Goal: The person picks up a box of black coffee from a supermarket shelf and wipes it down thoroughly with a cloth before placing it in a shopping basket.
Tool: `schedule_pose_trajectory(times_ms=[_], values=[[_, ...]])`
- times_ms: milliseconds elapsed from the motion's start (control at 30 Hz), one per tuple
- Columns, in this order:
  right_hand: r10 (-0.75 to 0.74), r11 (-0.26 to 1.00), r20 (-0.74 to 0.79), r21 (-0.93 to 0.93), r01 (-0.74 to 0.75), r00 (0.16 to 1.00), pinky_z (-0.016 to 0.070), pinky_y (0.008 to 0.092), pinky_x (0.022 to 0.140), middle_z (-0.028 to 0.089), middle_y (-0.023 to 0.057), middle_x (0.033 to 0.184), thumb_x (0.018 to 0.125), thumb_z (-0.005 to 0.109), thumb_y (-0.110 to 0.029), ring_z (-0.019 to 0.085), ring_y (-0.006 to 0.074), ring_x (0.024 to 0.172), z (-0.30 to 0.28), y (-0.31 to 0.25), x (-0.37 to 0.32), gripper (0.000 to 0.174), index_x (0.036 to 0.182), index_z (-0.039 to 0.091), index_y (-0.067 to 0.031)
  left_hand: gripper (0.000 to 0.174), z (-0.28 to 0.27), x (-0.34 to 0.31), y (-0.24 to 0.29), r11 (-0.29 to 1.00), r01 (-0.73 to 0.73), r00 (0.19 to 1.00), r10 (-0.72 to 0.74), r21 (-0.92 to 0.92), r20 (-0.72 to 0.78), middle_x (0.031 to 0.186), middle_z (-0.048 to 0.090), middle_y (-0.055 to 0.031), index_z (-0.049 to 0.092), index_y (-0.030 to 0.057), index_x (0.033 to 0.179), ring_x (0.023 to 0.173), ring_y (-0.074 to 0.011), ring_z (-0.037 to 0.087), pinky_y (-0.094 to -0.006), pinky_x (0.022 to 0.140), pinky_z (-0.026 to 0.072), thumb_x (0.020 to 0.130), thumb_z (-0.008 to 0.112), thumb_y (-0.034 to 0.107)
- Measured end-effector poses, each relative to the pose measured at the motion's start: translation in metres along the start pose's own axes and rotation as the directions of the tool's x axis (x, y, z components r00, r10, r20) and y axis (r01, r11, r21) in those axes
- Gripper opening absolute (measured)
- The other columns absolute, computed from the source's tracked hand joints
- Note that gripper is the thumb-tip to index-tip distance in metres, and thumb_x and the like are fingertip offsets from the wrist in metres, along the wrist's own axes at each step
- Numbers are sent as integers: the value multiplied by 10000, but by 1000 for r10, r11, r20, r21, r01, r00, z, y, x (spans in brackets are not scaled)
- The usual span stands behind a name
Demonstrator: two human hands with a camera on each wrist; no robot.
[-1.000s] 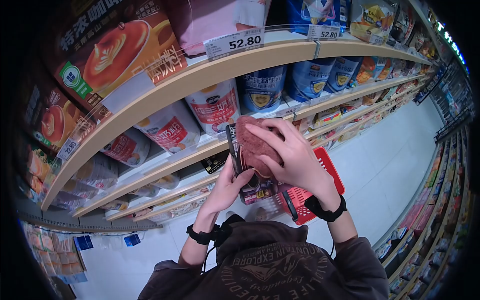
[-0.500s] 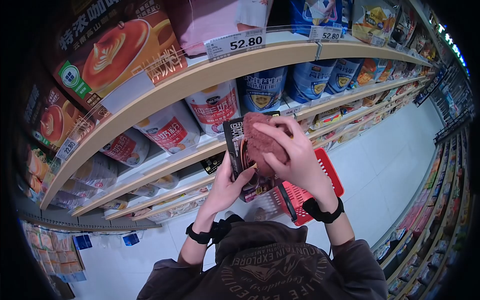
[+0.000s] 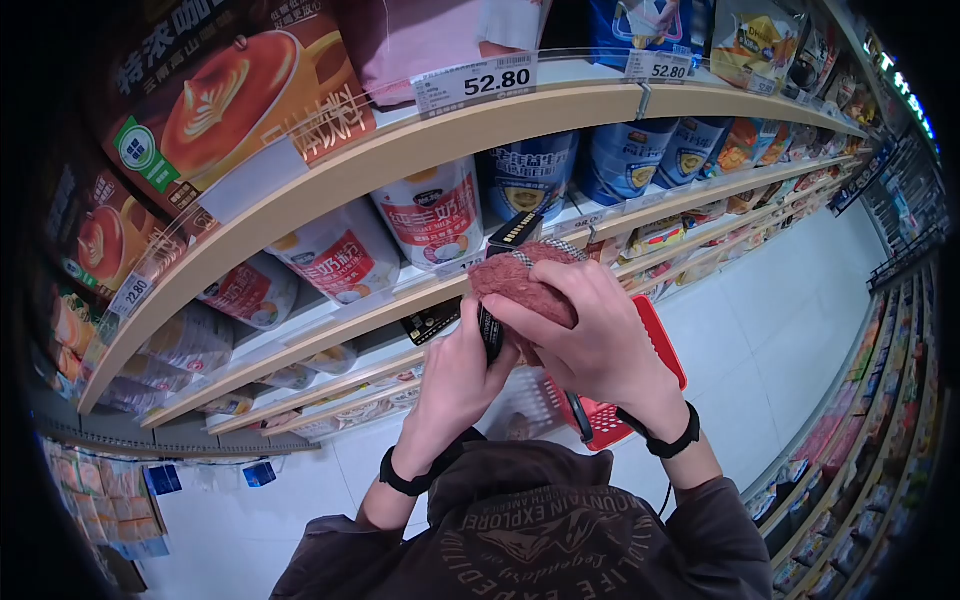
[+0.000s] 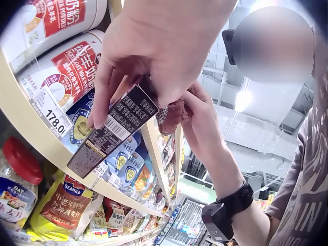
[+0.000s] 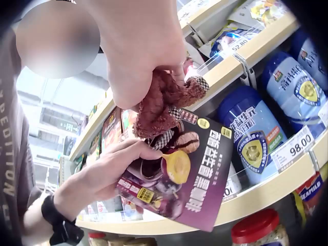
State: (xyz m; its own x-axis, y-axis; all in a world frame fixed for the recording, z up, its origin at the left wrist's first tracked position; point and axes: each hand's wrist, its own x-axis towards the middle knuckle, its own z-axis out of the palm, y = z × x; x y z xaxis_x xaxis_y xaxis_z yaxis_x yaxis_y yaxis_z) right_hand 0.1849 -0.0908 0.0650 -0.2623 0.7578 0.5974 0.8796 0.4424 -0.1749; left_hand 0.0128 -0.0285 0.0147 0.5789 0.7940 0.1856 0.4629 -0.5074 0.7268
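My left hand [image 3: 455, 375] holds a flat black and purple carton [image 5: 207, 177] by one edge, its thumb on the printed front in the right wrist view. The carton's narrow side [image 4: 115, 128], with barcode and small print, shows in the left wrist view. A fluffy reddish-brown cloth [image 3: 505, 280] with black-and-white checked trim is bunched in my right hand [image 3: 600, 345]. It lies against the top part of the carton, and my right fingers curl over it. From the head view, cloth and hands hide most of the carton.
Shelves curve along the left and front, with white-and-red milk powder cans [image 3: 430, 215], blue cans [image 3: 630, 160] and large coffee packs [image 3: 235, 95]. A red basket [image 3: 655, 345] is below my right forearm. More stocked shelves [image 3: 850, 460] line the aisle's right side.
The carton has tipped so its thin dark edge now faces the head camera instead of its front. The cloth has moved with the right hand over the carton, and the left hand has turned.
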Motion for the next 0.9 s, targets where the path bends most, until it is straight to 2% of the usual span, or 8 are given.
schedule_pose_trajectory(times_ms=[167,233,367,467,533,700,800,900], values=[[-22,983,-97,-186,4,995,475,396,831,562,123,1118,657,685,-53,550,290,993,-6,17,5,498,1149,648,-117,518,-7,1,12,995,40,998,-44,94,43,795,646,-257,395,22,1278,770,-454,637,-517,666,494,850,641,178],[-5,979,-91,-204,-14,996,475,397,834,563,118,1109,665,677,-50,550,289,994,-7,18,7,471,1134,647,-94,663,-4,1,10,983,44,993,-62,178,100,858,664,-256,319,40,1430,749,-430,656,-497,662,515,853,615,178],[-37,994,44,-106,42,998,467,389,850,564,113,1104,706,639,-51,554,278,1003,6,2,1,362,1066,658,-86,661,0,0,2,978,42,996,-58,203,75,870,667,-254,325,56,1431,752,-427,659,-497,670,516,852,614,194],[0,997,27,-71,2,1000,477,407,837,546,129,1091,699,669,-10,554,312,994,2,15,2,420,1105,662,-119,564,-3,-1,3,987,39,998,-46,155,41,799,643,-262,385,63,1352,750,-458,630,-529,672,492,862,617,219],[34,988,-143,-144,-55,989,470,427,865,544,155,1103,719,657,-17,546,328,1016,-4,31,7,386,1103,647,-49,580,-6,0,9,979,79,988,-101,186,115,775,638,-264,370,77,1375,742,-460,628,-533,667,490,870,610,230],[131,988,-215,-52,-145,968,473,436,863,533,165,1148,723,677,-8,540,341,1014,-11,32,4,451,1165,646,-95,564,-5,1,13,981,125,982,-144,148,122,758,636,-265,374,72,1372,729,-460,629,-531,665,492,883,600,242],[24,999,-43,35,-22,999,479,429,864,540,119,1185,709,705,-33,548,311,1021,-7,10,2,485,1177,650,-146,530,-1,0,8,984,120,984,-136,135,115,770,642,-262,391,57,1340,735,-459,629,-527,667,491,892,601,250],[16,1000,-77,7,-16,997,472,437,877,547,125,1184,722,688,-40,546,319,1042,3,15,1,468,1180,644,-128,491,0,-2,2,990,88,990,-99,113,101,780,648,-249,411,35,1292,742,-449,636,-497,670,497,897,615,244]])
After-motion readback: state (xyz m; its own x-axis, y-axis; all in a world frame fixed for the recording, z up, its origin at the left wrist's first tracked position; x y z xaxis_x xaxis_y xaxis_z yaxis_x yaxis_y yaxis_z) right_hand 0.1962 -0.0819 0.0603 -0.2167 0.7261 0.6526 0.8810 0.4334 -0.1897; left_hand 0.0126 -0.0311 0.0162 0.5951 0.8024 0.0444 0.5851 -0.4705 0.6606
